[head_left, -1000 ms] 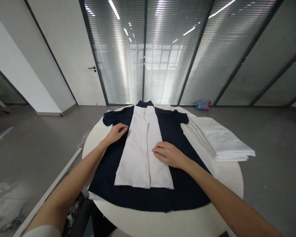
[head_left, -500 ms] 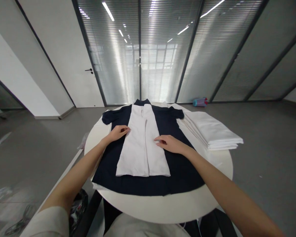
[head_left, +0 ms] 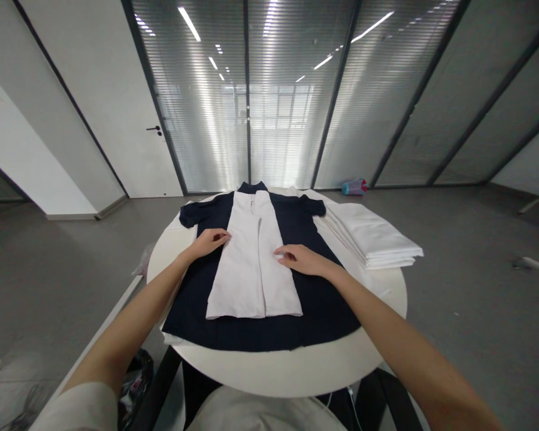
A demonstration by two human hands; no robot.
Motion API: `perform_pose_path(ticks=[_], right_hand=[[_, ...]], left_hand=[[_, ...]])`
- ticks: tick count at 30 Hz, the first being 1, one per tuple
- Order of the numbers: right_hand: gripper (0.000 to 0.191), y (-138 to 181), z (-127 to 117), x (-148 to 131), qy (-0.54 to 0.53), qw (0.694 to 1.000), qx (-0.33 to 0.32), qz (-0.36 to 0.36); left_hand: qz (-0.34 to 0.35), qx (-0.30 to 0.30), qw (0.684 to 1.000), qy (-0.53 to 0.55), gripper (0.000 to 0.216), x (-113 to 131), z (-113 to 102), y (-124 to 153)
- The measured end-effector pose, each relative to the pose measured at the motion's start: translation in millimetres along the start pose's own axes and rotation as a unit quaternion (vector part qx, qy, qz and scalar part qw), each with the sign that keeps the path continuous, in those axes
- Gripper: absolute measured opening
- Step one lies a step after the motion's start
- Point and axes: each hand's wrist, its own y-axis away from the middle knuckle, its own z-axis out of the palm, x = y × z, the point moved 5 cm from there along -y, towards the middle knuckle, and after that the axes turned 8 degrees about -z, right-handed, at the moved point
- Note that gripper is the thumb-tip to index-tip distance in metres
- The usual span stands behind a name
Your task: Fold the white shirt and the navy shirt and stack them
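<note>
A navy short-sleeved shirt (head_left: 188,317) lies spread on a round white table (head_left: 273,377), its collar at the far side. Down its middle runs a white cloth panel (head_left: 240,275) with a lengthwise overlapping edge and a small slit near the top. My left hand (head_left: 210,242) is at the panel's left edge, its thumb and fingertips pinched together there. Across from it, my right hand (head_left: 305,260) rests palm down over the panel's right edge, index finger stretched out and thumb apart.
Folded white cloths (head_left: 377,236) are stacked at the table's right, overhanging the edge. A black bag (head_left: 137,374) stands below on the left. A blue and red item (head_left: 354,187) lies on the floor by the glass partition (head_left: 278,143). A white door (head_left: 148,161) is at the back left.
The camera view has turned slightly to the right, so everything sits a little further left. Both hands keep nearly the same places on the white panel.
</note>
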Motion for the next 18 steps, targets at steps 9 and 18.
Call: perform_pose_path(ticks=[9,18], right_hand=[[0.054,9,-11,-7,0.083,0.996,-0.009,-0.029],[0.048,29,-17,-36,0.009,0.985,-0.172,0.000]], left_hand=[[0.106,-0.014,0.987,-0.119,0.029,24,-9,21],[0.166,-0.123,0.956,-0.209,0.062,63,-8,119]])
